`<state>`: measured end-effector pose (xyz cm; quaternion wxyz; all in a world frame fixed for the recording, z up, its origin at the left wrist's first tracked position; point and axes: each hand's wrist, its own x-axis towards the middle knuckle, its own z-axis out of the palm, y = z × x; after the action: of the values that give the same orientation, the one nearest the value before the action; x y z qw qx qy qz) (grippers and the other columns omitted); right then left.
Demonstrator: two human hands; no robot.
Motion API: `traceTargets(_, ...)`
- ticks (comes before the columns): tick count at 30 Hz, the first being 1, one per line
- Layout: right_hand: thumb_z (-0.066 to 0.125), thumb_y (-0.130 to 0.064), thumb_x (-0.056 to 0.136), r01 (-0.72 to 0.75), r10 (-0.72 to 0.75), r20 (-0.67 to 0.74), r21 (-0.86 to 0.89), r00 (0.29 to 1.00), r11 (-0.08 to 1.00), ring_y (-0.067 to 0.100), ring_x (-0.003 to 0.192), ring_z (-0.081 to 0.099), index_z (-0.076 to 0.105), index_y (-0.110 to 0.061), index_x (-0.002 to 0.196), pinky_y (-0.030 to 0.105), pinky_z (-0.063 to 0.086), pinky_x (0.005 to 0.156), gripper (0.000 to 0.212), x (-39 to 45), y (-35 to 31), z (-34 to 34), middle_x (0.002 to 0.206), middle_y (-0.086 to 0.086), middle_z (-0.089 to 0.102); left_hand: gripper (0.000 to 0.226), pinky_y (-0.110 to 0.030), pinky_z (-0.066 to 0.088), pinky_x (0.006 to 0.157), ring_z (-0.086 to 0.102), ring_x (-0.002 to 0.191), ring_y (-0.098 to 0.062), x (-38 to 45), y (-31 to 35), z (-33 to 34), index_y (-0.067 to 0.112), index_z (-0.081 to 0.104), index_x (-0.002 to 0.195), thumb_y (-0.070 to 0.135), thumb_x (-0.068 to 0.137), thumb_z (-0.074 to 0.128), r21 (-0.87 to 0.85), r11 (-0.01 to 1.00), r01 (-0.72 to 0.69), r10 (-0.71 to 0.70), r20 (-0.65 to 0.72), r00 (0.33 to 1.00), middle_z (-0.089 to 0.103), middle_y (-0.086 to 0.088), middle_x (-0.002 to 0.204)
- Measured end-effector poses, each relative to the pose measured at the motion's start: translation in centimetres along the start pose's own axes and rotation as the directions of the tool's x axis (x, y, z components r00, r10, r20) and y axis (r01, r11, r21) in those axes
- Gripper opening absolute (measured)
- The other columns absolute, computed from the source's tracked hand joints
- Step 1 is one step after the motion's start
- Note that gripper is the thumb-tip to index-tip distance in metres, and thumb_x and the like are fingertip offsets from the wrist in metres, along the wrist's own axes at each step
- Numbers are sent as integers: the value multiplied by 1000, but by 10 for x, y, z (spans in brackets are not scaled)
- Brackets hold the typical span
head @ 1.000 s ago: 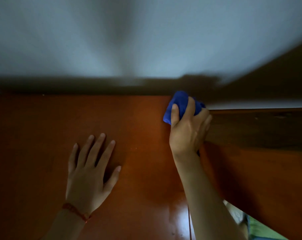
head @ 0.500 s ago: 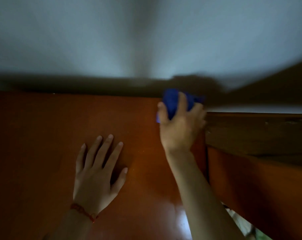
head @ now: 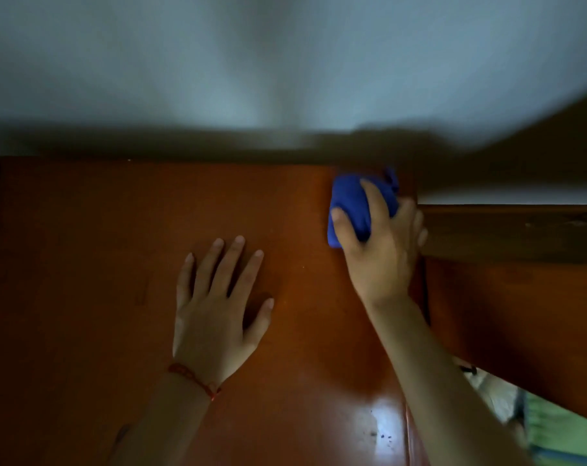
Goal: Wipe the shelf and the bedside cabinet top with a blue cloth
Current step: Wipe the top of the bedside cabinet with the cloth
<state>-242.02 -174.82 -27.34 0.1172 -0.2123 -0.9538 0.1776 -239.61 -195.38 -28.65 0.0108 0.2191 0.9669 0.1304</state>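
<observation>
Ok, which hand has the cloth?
The right hand, bunching the blue cloth at the cabinet top's far edge; the left hand lies flat, empty.

a pale grey-white wall (head: 285, 62) fills the frame from nine through twelve to three o'clock, dimly lit, with a dark band of shadow (head: 151, 142) along its foot. at three o'clock a dark wooden ledge (head: 520, 233) runs off to the right, and at five o'clock a patch of green fabric (head: 560, 428) shows.

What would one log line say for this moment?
right hand: grips bunched blue cloth | spot: cabinet top, back right corner | left hand: flat, empty
</observation>
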Motion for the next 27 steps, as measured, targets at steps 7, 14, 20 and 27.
traceTargets(7, 43, -53, 81, 33, -33, -14, -57, 999, 998, 36, 83, 51, 59, -16, 111, 40, 37, 73, 51, -11, -3, 0, 93, 20, 55, 57, -49, 12, 108, 30, 131, -32, -1, 1, 0, 11, 50, 132, 46, 88, 39, 22, 1000, -17, 16, 9, 1000, 45, -17, 139)
traceTargets(14, 41, -56, 82, -16, 17, 48, -28, 999, 999, 31, 86, 48, 53, -18, 119, 36, 31, 77, 54, -95, 6, -22, 100, 18, 53, 55, -50, 15, 109, 29, 132, -31, -19, 3, -2, 9, 50, 131, 43, 89, 40, -34, 999, -19, 18, -21, 1000, 43, -20, 139)
traceTargets(20, 45, -55, 80, -14, 12, -30, -84, 999, 996, 34, 83, 51, 58, -16, 114, 38, 35, 74, 53, -59, 2, -6, 96, 20, 56, 51, -51, 15, 109, 30, 132, -31, -86, 19, -8, 13, 46, 131, 43, 90, 40, -84, 995, -45, 43, -32, 999, 44, -18, 139)
traceTargets(27, 42, -55, 82, -21, 23, 27, -82, 999, 996, 31, 81, 48, 54, -17, 118, 36, 33, 72, 54, -163, 23, -37, 94, 19, 53, 57, -51, 11, 109, 27, 134, -33, -120, 20, 4, 16, 37, 137, 51, 95, 21, 3, 999, -49, 48, 102, 994, 38, -18, 143)
